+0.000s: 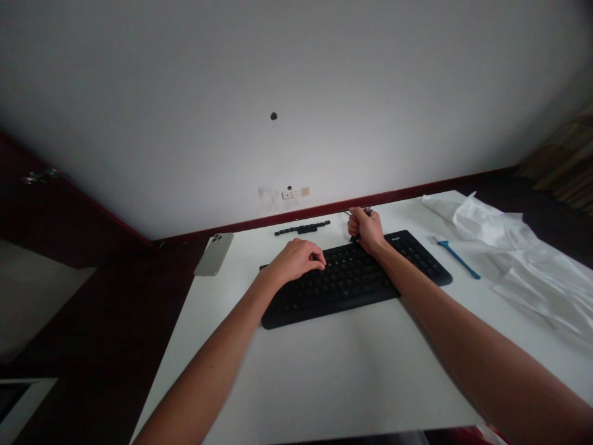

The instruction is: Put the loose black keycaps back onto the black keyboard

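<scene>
A black keyboard point(343, 287) lies on the white table, slightly turned. Over its upper left part is my left hand point(299, 256), its fingers curled and the thumb drawn in close to them; whatever lies between the fingertips is hidden. My right hand point(367, 230) is closed in a fist at the keyboard's back edge. A small dark thing shows at the top of that fist, too little of it to name. Behind the keyboard, several loose black keycaps point(296, 230) lie in a row.
A phone point(214, 254) lies face down at the table's left edge. To the right of the keyboard are a blue brush-like tool point(458, 259) and a crumpled white sheet point(532, 266). Beyond the table point(315, 377) is a wall with sockets point(296, 193).
</scene>
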The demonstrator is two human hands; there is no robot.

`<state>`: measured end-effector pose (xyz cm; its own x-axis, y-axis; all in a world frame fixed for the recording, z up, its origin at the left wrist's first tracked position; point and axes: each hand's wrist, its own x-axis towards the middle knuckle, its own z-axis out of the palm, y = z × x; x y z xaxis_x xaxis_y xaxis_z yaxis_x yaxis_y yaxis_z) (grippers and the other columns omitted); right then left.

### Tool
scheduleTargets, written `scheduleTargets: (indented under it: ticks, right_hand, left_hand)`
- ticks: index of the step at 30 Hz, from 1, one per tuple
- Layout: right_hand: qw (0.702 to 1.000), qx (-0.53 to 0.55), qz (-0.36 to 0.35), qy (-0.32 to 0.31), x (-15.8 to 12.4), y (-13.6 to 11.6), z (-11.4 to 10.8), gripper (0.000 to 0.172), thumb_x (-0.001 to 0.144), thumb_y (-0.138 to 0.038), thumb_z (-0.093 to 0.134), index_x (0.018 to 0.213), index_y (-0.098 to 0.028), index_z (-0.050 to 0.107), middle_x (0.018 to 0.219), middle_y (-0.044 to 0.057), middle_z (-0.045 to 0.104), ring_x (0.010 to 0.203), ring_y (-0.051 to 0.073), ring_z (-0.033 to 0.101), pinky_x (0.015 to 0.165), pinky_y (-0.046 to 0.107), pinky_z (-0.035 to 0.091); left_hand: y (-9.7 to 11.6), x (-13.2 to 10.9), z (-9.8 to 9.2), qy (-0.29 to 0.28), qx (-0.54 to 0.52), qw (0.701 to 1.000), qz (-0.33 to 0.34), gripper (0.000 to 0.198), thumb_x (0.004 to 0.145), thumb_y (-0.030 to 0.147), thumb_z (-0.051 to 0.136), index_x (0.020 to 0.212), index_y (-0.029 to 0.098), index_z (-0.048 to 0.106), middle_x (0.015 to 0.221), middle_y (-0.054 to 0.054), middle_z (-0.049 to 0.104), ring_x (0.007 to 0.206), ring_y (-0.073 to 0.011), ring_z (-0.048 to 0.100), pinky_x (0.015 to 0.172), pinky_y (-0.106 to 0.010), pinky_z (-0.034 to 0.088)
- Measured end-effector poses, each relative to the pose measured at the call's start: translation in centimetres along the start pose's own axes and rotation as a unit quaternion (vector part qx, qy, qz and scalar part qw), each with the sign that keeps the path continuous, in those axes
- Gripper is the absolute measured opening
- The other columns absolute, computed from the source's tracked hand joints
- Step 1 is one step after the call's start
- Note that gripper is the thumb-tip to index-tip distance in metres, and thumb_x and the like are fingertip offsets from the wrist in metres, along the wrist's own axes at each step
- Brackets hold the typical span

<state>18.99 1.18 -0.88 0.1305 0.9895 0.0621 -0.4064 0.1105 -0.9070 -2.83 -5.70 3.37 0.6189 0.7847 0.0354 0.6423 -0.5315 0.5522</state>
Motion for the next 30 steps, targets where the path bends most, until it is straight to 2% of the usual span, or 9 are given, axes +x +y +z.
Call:
scheduleTargets:
  ticks: [4,9,20,24,27,30]
  right_hand:
    - [1.000,0.003,-0.001,-0.004,0.02,0.02,-0.01,0.049,0.071,-0.031,0.076,0.063,-0.026,0.027,0.047,-0.010,0.025,0.040,0.005,0.021,0.034,0.023,0.018]
    - [1.000,-0.002,-0.003,-0.007,0.01,-0.02,0.01,0.052,0.073,-0.032,0.075,0.066,-0.027,0.024,0.048,-0.011,0.023,0.039,0.006,0.020,0.034,0.024,0.017]
    - [1.000,-0.008,-0.002,0.004,-0.13,-0.15,0.14,0.046,0.068,-0.032,0.075,0.064,-0.026,0.029,0.047,-0.010,0.028,0.041,0.006,0.022,0.036,0.023,0.018]
    - [1.000,-0.009,-0.003,0.004,-0.13,-0.16,0.17,0.049,0.069,-0.033,0.076,0.065,-0.026,0.027,0.048,-0.010,0.027,0.041,0.006,0.022,0.035,0.024,0.018]
    - [1.000,-0.009,-0.009,0.001,-0.18,-0.21,0.14,0.051,0.070,-0.033,0.076,0.066,-0.027,0.025,0.048,-0.010,0.025,0.041,0.006,0.022,0.035,0.024,0.019]
    - [1.000,-0.006,-0.014,-0.002,-0.30,-0.22,0.04,0.052,0.072,-0.033,0.075,0.065,-0.026,0.025,0.049,-0.010,0.024,0.041,0.006,0.021,0.035,0.024,0.018]
  left_hand:
    - [-0.08,-0.04,-0.28,-0.007,-0.015,1.000,0.000,0.005,0.087,0.023,0.078,0.088,0.024,0.083,0.084,-0.001,0.079,0.079,-0.0193,0.070,0.081,-0.032,0.049]
    - [0.22,-0.10,-0.35,-0.014,0.015,1.000,0.009,0.008,0.088,0.021,0.075,0.088,0.024,0.083,0.088,-0.003,0.079,0.081,-0.0200,0.069,0.084,-0.033,0.048]
    - [0.00,-0.12,-0.41,-0.007,-0.013,1.000,0.005,0.006,0.086,0.020,0.077,0.086,0.023,0.082,0.083,-0.002,0.078,0.078,-0.0189,0.068,0.079,-0.032,0.048]
    - [-0.04,-0.19,-0.44,-0.002,-0.023,1.000,0.008,0.006,0.086,0.023,0.077,0.088,0.023,0.082,0.084,-0.002,0.077,0.076,-0.0180,0.067,0.076,-0.030,0.047]
    - [0.00,-0.16,-0.70,0.015,-0.020,1.000,0.016,0.006,0.087,0.025,0.076,0.087,0.024,0.082,0.085,-0.002,0.076,0.075,-0.0169,0.064,0.073,-0.029,0.044]
    - [-0.51,-0.09,-0.92,0.066,-0.012,0.998,0.017,0.007,0.087,0.029,0.076,0.085,0.023,0.080,0.080,0.000,0.071,0.071,-0.0148,0.059,0.069,-0.027,0.040]
